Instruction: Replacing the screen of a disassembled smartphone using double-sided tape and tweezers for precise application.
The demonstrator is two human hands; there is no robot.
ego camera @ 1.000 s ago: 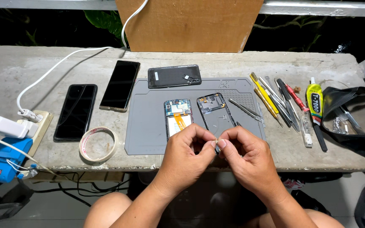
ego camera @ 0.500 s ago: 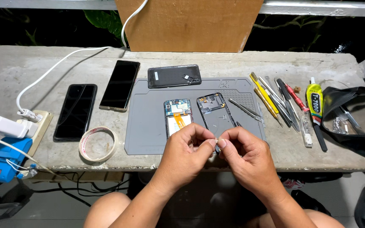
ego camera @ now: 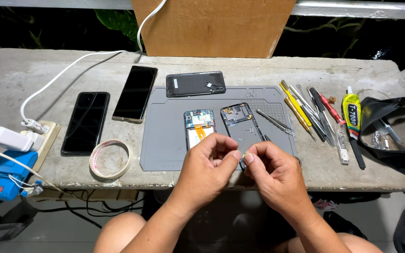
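We pinch a tiny dark part between left hand and right hand grips, opened phone just beyond.

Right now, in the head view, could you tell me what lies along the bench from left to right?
Blue device → white plug block → black phone → tape roll → second black phone → grey mat → opened phone body → phone frame → hand tools → glue tube → black pouch.
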